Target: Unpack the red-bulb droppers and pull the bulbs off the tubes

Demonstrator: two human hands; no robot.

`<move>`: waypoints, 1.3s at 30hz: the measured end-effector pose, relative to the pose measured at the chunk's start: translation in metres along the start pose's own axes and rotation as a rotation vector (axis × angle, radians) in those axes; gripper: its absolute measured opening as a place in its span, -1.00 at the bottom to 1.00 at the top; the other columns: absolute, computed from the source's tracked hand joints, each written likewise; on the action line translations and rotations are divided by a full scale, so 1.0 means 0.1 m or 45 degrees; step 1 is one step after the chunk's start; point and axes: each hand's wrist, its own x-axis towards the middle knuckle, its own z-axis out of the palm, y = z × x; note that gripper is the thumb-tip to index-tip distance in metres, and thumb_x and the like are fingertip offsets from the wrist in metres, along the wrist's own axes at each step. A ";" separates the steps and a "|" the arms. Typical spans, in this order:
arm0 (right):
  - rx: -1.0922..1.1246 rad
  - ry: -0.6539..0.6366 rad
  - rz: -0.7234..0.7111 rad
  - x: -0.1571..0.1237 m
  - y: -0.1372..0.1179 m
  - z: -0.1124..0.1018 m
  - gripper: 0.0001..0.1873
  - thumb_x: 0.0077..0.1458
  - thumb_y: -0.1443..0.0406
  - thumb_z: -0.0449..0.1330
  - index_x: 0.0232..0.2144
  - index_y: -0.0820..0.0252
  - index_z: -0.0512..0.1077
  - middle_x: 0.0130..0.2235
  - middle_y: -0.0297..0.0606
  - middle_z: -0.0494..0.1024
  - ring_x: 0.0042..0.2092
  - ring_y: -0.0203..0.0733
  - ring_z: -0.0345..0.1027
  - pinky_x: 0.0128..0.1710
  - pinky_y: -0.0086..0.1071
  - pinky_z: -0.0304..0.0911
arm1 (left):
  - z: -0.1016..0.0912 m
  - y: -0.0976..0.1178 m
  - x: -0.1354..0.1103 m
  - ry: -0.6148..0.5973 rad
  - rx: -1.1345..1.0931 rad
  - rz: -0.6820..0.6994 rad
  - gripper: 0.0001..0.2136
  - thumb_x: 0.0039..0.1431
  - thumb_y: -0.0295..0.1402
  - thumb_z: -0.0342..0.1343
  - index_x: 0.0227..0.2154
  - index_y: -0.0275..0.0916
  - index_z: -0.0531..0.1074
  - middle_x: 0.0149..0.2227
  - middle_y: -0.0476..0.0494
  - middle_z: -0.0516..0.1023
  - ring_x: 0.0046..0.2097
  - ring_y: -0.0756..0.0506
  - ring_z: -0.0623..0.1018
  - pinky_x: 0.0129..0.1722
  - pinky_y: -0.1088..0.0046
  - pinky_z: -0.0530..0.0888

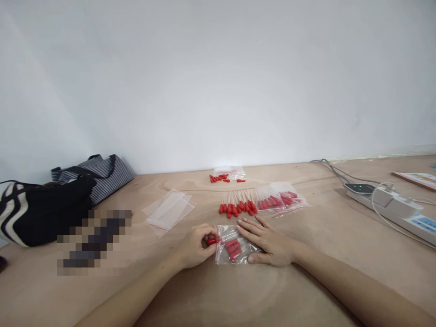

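Note:
A small clear zip bag [235,247] with several red-bulbed droppers inside lies on the wooden table [218,295] in front of me. My left hand [195,245] is curled at the bag's left opening, pinching a red dropper bulb [211,241]. My right hand [269,243] lies flat with fingers stretched out, pressing on the bag's right side. Just beyond the bag lies a row of loose red-bulbed droppers [237,205].
Filled clear bags of droppers [281,200] lie right of the loose row. Empty clear bags [168,210] lie to the left. More red bulbs on a bag [226,175] sit near the wall. Striped bags [61,200] at left; power strip with cables [384,202] at right.

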 end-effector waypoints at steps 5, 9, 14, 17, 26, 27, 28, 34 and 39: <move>0.014 -0.023 0.006 0.00 -0.01 -0.02 -0.23 0.07 -0.11 -0.18 0.19 0.08 -0.33 0.24 -0.16 -0.28 0.24 -0.10 -0.45 0.16 -0.02 -0.56 | -0.19 -0.08 -0.10 -0.087 0.106 -0.078 -0.91 -0.10 -0.40 0.02 -0.49 -0.24 0.39 -0.47 -0.02 0.42 -0.44 0.02 0.39 -0.44 0.55 0.30; 0.026 -0.007 -0.004 0.00 0.00 -0.02 -0.23 0.06 -0.11 -0.17 0.19 0.07 -0.33 0.24 -0.17 -0.28 0.24 -0.08 -0.44 0.16 -0.01 -0.56 | -0.23 -0.02 -0.07 -0.108 0.163 -0.090 -0.87 -0.07 -0.30 0.03 -0.48 -0.24 0.38 -0.45 -0.02 0.41 -0.41 0.00 0.38 -0.42 0.53 0.30; 0.029 0.004 -0.009 0.01 0.01 -0.01 -0.23 0.06 -0.11 -0.17 0.19 0.07 -0.32 0.24 -0.16 -0.25 0.24 -0.08 -0.41 0.16 -0.01 -0.56 | -0.22 0.13 0.04 -0.271 0.255 -0.195 -0.90 -0.12 -0.32 0.01 -0.54 -0.23 0.34 -0.54 0.04 0.39 -0.50 0.03 0.34 -0.51 0.57 0.24; 0.031 0.006 -0.012 0.01 0.01 -0.01 -0.23 0.06 -0.11 -0.17 0.19 0.06 -0.31 0.24 -0.16 -0.25 0.24 -0.07 -0.40 0.15 -0.01 -0.56 | -0.31 0.06 0.01 -0.400 0.316 -0.254 -0.94 -0.21 -0.38 0.00 -0.59 -0.22 0.32 -0.59 0.06 0.38 -0.53 0.02 0.34 -0.57 0.57 0.19; 0.037 -0.003 0.008 0.01 0.00 -0.01 -0.24 0.05 -0.11 -0.17 0.19 0.06 -0.28 0.24 -0.14 -0.25 0.24 -0.08 -0.40 0.15 0.01 -0.53 | -0.57 -0.09 -0.19 -0.465 0.348 -0.520 -0.93 -0.32 -0.41 -0.09 -0.77 -0.23 0.16 -0.71 0.06 0.30 -0.59 0.01 0.31 -0.61 0.55 0.13; 0.037 -0.004 0.011 0.01 0.00 -0.01 -0.24 0.05 -0.11 -0.17 0.19 0.06 -0.28 0.24 -0.14 -0.25 0.24 -0.08 -0.40 0.15 0.01 -0.53 | -0.56 -0.11 -0.18 -0.440 0.330 -0.538 -0.92 -0.32 -0.41 -0.09 -0.78 -0.23 0.16 -0.72 0.06 0.29 -0.60 0.02 0.30 -0.61 0.54 0.13; 0.037 -0.006 0.013 0.01 0.00 -0.01 -0.23 0.05 -0.11 -0.17 0.19 0.06 -0.28 0.24 -0.13 -0.25 0.24 -0.08 -0.40 0.15 0.01 -0.54 | -0.55 -0.13 -0.16 -0.406 0.284 -0.564 -0.91 -0.31 -0.41 -0.07 -0.79 -0.24 0.17 -0.73 0.06 0.29 -0.60 0.02 0.29 -0.61 0.54 0.12; 0.045 -0.004 0.001 0.01 0.00 -0.02 -0.24 0.05 -0.11 -0.17 0.19 0.06 -0.28 0.24 -0.13 -0.24 0.24 -0.07 -0.40 0.15 0.01 -0.55 | -0.47 -0.27 0.35 -0.293 -0.026 -0.738 -0.82 -0.18 -0.41 -0.03 -0.79 -0.29 0.26 -0.76 0.03 0.31 -0.64 0.05 0.29 -0.62 0.57 0.19; 0.052 0.007 0.000 0.01 -0.02 -0.03 -0.23 0.05 -0.12 -0.17 0.19 0.06 -0.27 0.24 -0.13 -0.23 0.24 -0.07 -0.39 0.15 0.01 -0.53 | -0.29 -0.34 1.02 -0.283 -0.066 -0.859 -0.78 0.10 -0.37 -0.05 -0.53 -0.40 0.40 -0.52 -0.11 0.45 -0.47 0.01 0.43 -0.46 0.49 0.37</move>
